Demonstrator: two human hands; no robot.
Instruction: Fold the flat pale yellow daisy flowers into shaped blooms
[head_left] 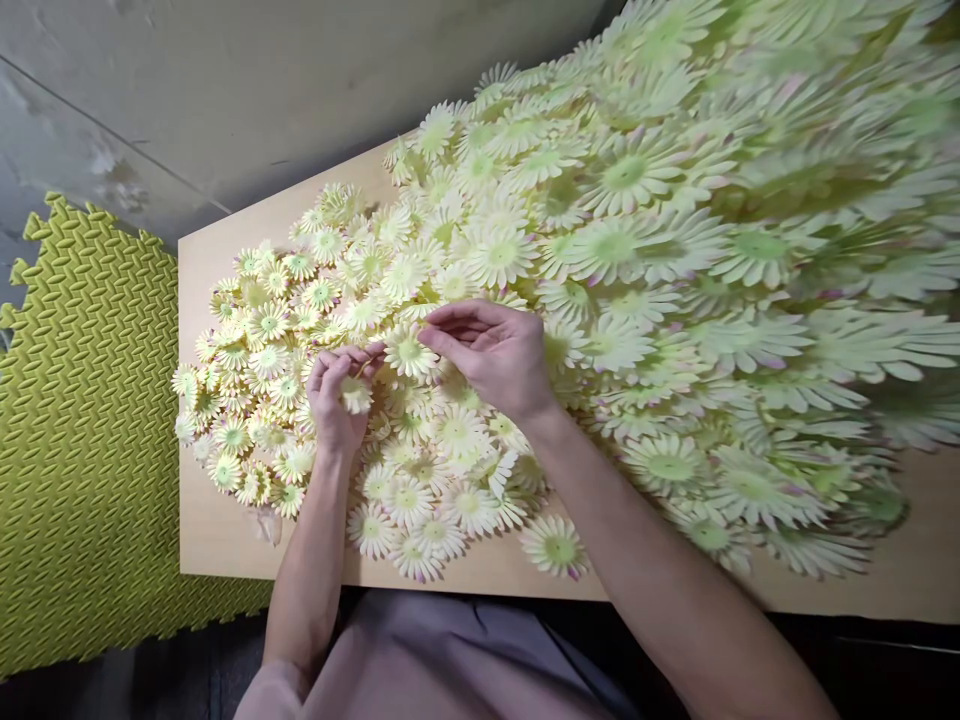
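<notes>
My left hand point(337, 400) has its fingers curled, with a small pale yellow artificial flower head point(356, 395) held against them. Its fingertips come close to the left edge of a larger artificial flower head point(411, 352). From the other side, my right hand point(491, 350) pinches a petal of that larger flower between thumb and forefinger. Around both hands lie many loose flower heads, cream-yellow with greenish centres and some pinkish tips. A pile of smaller ones point(268, 322) lies to the left, and a heap of larger ones point(626, 175) spreads to the right.
The flowers lie on a light wooden table point(225, 545) whose front edge runs along my lap. A yellow-green foam mat point(82, 430) with jigsaw edges stands at the left. Behind the table is a grey wall point(247, 90). A scrap of clear plastic point(266, 523) lies near the front left.
</notes>
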